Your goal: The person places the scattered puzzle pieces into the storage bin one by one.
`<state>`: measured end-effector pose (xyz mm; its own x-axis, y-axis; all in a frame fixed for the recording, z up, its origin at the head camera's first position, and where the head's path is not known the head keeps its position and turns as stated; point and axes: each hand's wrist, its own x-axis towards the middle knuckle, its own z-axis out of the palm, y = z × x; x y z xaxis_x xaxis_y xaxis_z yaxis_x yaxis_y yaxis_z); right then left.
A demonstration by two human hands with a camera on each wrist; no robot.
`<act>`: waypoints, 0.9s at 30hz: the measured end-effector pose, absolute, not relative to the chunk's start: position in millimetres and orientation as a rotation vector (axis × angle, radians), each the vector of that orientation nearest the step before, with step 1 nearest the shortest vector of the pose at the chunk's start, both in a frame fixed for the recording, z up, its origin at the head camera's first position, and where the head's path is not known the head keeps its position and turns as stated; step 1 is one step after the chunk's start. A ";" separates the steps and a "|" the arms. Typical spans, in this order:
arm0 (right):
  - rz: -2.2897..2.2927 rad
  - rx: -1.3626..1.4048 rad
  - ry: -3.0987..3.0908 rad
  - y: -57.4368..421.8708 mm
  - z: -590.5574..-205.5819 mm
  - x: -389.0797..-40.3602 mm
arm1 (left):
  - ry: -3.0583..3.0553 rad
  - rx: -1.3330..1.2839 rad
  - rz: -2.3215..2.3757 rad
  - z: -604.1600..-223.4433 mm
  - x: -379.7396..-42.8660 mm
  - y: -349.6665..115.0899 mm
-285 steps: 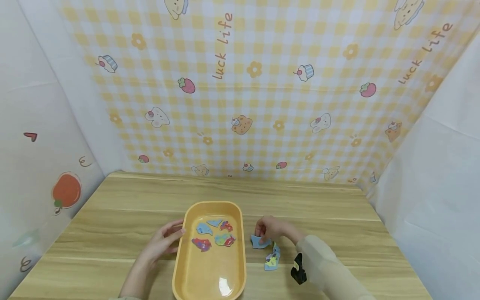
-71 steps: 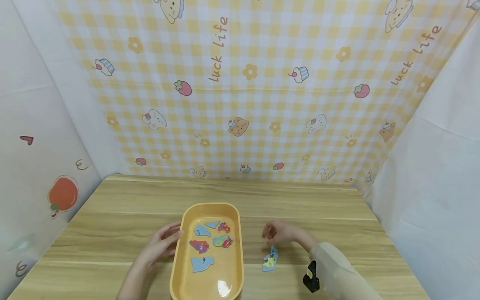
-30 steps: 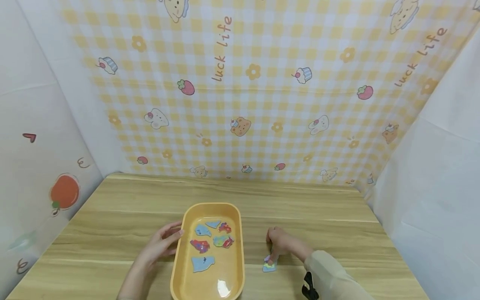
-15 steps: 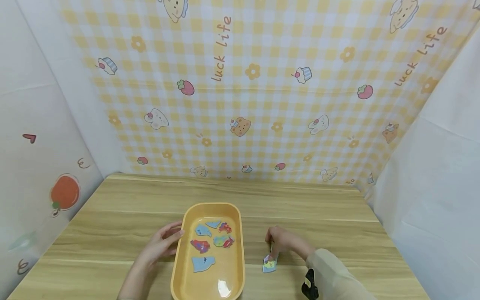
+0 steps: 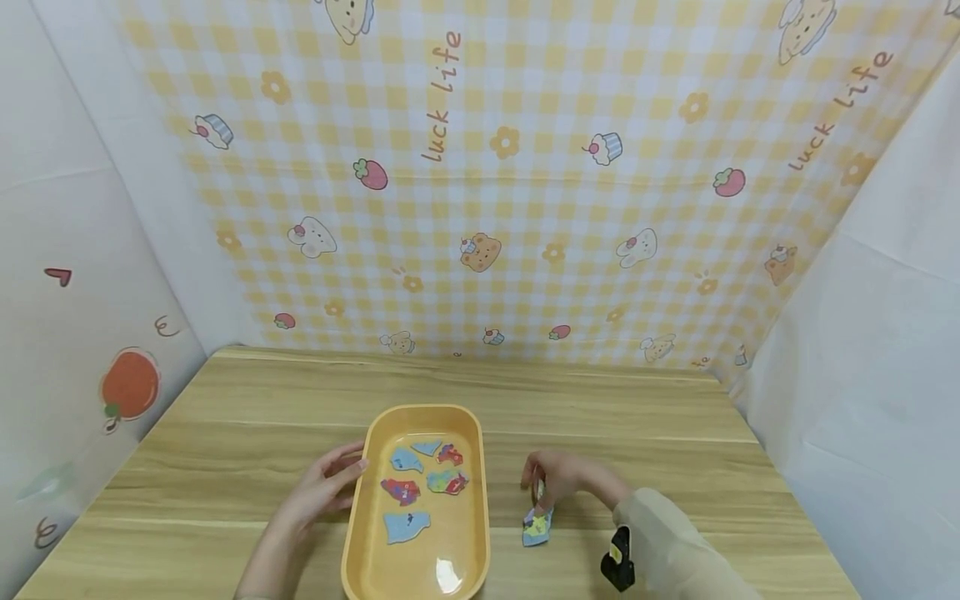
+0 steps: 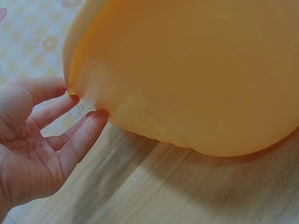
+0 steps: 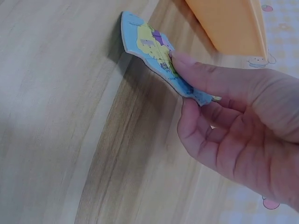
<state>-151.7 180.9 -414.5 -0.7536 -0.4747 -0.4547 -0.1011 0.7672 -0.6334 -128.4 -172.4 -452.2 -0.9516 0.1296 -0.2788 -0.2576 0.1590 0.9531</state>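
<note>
My right hand [image 5: 557, 479] pinches a blue map puzzle piece [image 7: 154, 49] with yellow and purple patches between thumb and fingers. In the right wrist view the piece slants, its far end close over the wooden table. To the left stands a yellow-orange tray [image 5: 416, 575], with flat puzzle pieces inside: plain blue ones [image 5: 406, 527], a red-purple one [image 5: 401, 492], a green-and-red one [image 5: 447, 482] and a small red one [image 5: 450, 454]. My left hand [image 5: 324, 483] rests against the tray's left side, thumb at the rim and fingertips on the outer wall in the left wrist view.
The wooden table [image 5: 667, 467] runs back to a yellow checked cloth [image 5: 555, 192] with cartoon prints. White cloth stands at both sides. A black clip-like object [image 5: 618, 562] is at the right sleeve [image 5: 667, 533].
Over the longer span, a blue piece went from the table into the tray. My right hand then came to the yellow-patched piece, now pinched and shifted slightly. The left hand stays put.
</note>
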 end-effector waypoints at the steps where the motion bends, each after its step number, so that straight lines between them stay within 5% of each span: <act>1: -0.806 -0.431 2.322 181.5 -414.2 -152.2 | 2.145 -0.123 1.859 -452.2 -128.4 -172.4; 27: -0.856 -0.536 2.209 189.9 -378.8 -168.8 | 2.130 -0.121 1.869 -451.5 -127.8 -172.1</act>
